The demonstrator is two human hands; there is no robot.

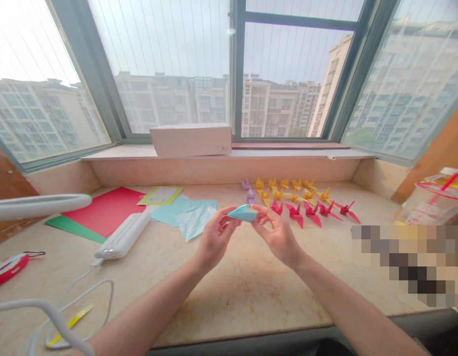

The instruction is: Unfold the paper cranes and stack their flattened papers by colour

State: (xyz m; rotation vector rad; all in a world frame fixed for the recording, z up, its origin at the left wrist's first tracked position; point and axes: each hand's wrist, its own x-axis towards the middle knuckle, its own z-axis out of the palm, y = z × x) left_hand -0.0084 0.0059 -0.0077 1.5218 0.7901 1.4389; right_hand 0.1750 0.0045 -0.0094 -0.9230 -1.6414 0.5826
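A small folded piece of light blue paper (243, 213) is held up above the marble counter (229, 282) between both hands. My left hand (216, 236) pinches its left end with thumb and fingertips. My right hand (275, 232) pinches its right end, fingers curled toward the paper. Just behind the hands lie rows of finished paper cranes: red ones (312, 211), yellow ones (288, 189) and purple ones (247, 190). Flat light blue sheets (190, 213) lie to the left of my left hand.
Red paper (106, 210), green paper (71, 226) and a yellow-green sheet (160, 195) lie at left. A white power bank (123, 236) with a cable (84, 291), a white lamp arm (39, 205), a white box (191, 139) on the sill, a plastic cup (433, 198) at right.
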